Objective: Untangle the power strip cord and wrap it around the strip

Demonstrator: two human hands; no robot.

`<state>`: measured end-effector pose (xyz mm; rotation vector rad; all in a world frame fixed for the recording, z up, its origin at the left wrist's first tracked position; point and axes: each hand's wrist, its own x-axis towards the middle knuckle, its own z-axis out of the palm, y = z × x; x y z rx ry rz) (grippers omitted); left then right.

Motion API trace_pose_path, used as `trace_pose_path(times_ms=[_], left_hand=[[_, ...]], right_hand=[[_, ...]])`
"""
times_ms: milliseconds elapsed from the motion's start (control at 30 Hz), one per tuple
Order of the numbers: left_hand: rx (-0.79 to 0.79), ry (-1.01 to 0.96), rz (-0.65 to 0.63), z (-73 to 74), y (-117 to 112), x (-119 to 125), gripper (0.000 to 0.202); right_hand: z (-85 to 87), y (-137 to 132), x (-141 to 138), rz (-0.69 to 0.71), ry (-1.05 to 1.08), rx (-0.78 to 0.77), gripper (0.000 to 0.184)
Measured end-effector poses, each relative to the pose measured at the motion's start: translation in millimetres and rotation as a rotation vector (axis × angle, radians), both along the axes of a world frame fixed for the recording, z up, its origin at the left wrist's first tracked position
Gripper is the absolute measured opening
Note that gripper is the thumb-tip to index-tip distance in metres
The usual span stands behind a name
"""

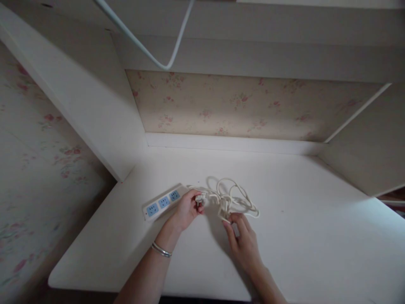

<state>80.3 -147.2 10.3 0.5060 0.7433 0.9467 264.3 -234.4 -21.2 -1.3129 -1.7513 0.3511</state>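
A white power strip (158, 202) with three blue socket panels lies at a slant on the desk. My left hand (187, 207), just right of the strip, pinches a white plug (200, 198) whose prongs show between the fingers. From the plug, the cord runs right into a bundled, looped cream cable (236, 198). My right hand (243, 240) has its thumb and fingers closed on the near end of that cable bundle. A silver bracelet (161, 250) circles my left wrist.
The white desk top (300, 236) has a low back ledge (234, 144) and side panels (95, 101) left and right. Flowered wallpaper (253, 105) covers the wall behind. A white cord (164, 66) hangs in a loop from above.
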Motion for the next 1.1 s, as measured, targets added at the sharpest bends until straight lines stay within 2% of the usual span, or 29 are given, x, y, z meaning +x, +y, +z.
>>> trace_pose_path(times_ms=[133,233,333,433,600,833,967,1100], left_hand=[[-0.005,0.014,-0.006,1.6,-1.8,-0.6,0.018],[0.008,0.017,-0.018,3.2,-2.8,-1.0,0.017],[0.078,0.009,-0.041,5.2,-5.1,-0.7,0.020],[0.167,0.036,-0.077,5.8,-8.6,0.3,0.025],[0.311,0.196,-0.149,2.6,-11.4,1.1,0.020],[0.323,0.376,-0.145,1.2,-10.2,2.2,0.020],[0.327,0.501,-0.130,4.4,-11.3,5.3,0.030],[0.340,0.551,-0.095,5.7,-10.8,9.2,0.033]], right_hand=[[-0.3,9.8,4.8,-0.174,0.285,-0.071,0.015],[3.8,20.1,5.3,-0.256,0.494,-0.146,0.024],[9.9,32.0,5.1,-0.307,0.596,-0.180,0.030],[15.0,44.1,5.0,-0.329,0.604,-0.188,0.034],[16.5,57.0,5.0,-0.320,0.579,-0.186,0.033],[14.5,60.1,6.5,-0.310,0.606,-0.159,0.030],[14.8,64.5,10.8,-0.312,0.680,-0.160,0.028],[12.2,65.7,13.1,-0.212,0.714,-0.093,0.025]])
